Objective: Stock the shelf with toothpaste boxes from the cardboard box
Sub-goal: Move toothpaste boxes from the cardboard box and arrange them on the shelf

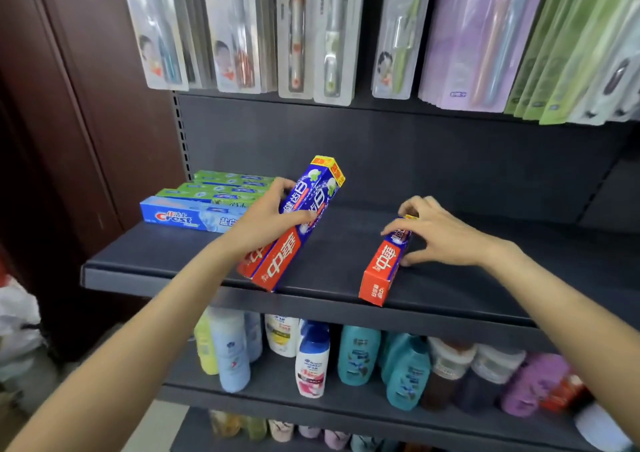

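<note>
Hands (270, 216) (433, 233) grip red-blue boxes (294, 233) beside stacked Crest boxes (194, 214).

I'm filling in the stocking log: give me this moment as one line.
left hand: grips two red-blue toothpaste boxes, tilted | right hand: holds single red-blue box on shelf

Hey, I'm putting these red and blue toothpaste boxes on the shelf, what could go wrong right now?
1. The single box under your right hand has its red end at the shelf's front lip; a nudge might tip it onto the shampoo bottles below.
2. Your left hand grips what look like two boxes at once, tilted; one may slip free.
3. Swinging them left might knock the Crest box.
</note>
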Available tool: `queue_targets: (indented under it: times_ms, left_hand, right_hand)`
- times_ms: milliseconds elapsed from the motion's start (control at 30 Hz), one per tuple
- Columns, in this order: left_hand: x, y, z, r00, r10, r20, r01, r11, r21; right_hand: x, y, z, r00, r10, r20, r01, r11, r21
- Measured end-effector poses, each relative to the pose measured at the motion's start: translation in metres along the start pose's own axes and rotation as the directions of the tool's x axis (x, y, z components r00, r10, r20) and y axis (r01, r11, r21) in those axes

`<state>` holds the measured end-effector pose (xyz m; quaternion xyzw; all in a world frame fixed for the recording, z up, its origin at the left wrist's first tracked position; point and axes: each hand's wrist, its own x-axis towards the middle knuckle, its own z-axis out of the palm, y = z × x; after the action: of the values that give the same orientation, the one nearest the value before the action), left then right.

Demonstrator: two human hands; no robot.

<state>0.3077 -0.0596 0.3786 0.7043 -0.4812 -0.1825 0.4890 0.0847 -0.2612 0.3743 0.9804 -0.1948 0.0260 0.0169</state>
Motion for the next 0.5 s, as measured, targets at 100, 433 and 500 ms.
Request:
queue_targets:
  times_ms: [100,433,500]
  left_hand:
    - [-0.002,-0.003,-0.020,0.982,0.167,-0.092,-0.150,0.974,0.172]
    - [-0.020,-0.038,-0.054,0.971,0.211,-0.110,-0.121,0.835,0.536]
    - [-0.021,-0.045,-0.054,0.981,0.177,-0.083,-0.095,0.801,0.591]
  right_hand:
    - [0.013,0.004,0.000,0.992,-0.108,-0.065,0.114,0.990,0.089]
    - [0.152,-0.015,0.015,0.904,0.219,-0.367,-0.223,0.974,0.031]
    - [0.175,-0.015,0.022,0.902,0.253,-0.351,-0.256,0.966,0.038]
